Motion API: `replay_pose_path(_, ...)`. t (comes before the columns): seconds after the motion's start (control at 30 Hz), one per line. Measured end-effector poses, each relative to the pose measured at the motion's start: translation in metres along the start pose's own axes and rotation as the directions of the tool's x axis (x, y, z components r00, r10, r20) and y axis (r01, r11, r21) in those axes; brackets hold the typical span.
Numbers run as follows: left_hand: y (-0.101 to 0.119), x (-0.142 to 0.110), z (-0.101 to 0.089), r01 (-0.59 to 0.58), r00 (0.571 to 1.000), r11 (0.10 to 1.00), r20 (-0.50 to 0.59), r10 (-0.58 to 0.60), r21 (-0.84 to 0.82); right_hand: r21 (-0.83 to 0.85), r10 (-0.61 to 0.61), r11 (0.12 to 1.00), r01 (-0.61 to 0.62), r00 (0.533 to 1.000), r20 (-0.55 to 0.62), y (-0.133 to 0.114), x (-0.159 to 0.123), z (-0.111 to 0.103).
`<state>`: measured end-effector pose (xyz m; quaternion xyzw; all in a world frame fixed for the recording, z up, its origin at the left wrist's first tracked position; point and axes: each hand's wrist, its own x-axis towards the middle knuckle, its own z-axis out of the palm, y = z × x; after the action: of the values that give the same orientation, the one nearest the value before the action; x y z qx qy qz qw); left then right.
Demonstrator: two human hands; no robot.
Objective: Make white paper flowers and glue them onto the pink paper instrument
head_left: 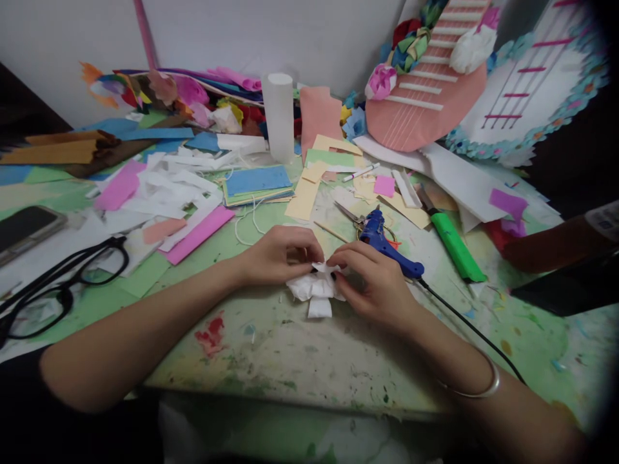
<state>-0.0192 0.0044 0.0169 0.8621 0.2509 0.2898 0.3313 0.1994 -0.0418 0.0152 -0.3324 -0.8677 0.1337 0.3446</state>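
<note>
A white crumpled paper flower (312, 288) lies just above the table near its front edge, with a short strip pointing toward me. My left hand (278, 256) pinches its upper left edge between thumb and fingers. From the other side, my right hand (370, 280) grips its upper right part, fingertips close to those of the left. The fingers hide part of the paper. Just beyond my right hand lies a blue hot glue gun (387, 245), its black cord running to the right. Scissors (349, 212) and a thin wooden stick (330, 231) rest beside it.
White paper strips (169, 187), a stack of coloured paper (258, 182) and black glasses (62, 283) cover the left. To the right is a green-handled knife (454, 241). A white roll (279, 119) stands behind, and a pink paper guitar (420, 116) leans on the wall.
</note>
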Motion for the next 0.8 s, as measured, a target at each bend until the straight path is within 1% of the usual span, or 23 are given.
replay_pose_path(0.07,0.0007,-0.0001,0.0021,-0.083,0.995,0.991,-0.052,0.089,0.104,0.01,-0.007,1.0,0.007,1.0,-0.005,-0.0004,0.0002,0.0001)
replay_pose_path(0.13,0.0022,-0.0009,0.0042,-0.142,0.984,0.974,-0.083,0.159,0.177,0.012,-0.012,1.0,0.012,1.0,0.0,-0.0007,0.0004,-0.0001)
replay_pose_path(0.3,0.0064,-0.0043,0.0088,-0.218,0.964,0.936,-0.087,0.25,0.277,-0.015,-0.025,1.0,0.025,1.0,0.004,-0.0001,0.0005,-0.0002)
replay_pose_path(0.4,0.0056,-0.0049,0.01,-0.233,0.961,0.926,-0.077,0.267,0.298,-0.014,-0.03,0.999,0.03,1.0,0.001,0.0005,0.0005,0.0006)
replay_pose_path(0.53,0.0013,-0.0043,0.0103,-0.216,0.967,0.942,-0.075,0.242,0.259,-0.006,-0.048,0.999,0.048,0.998,0.027,0.0006,0.0013,0.002)
replay_pose_path(0.67,-0.001,-0.0039,0.0104,-0.22,0.969,0.946,-0.06,0.241,0.239,-0.016,-0.073,0.997,0.073,0.997,0.015,0.0014,0.0015,0.0028)
replay_pose_path(0.8,-0.0001,-0.0039,0.0095,-0.248,0.963,0.927,-0.036,0.269,0.282,-0.032,-0.089,0.996,0.089,0.996,0.011,0.0033,0.0,0.0034)
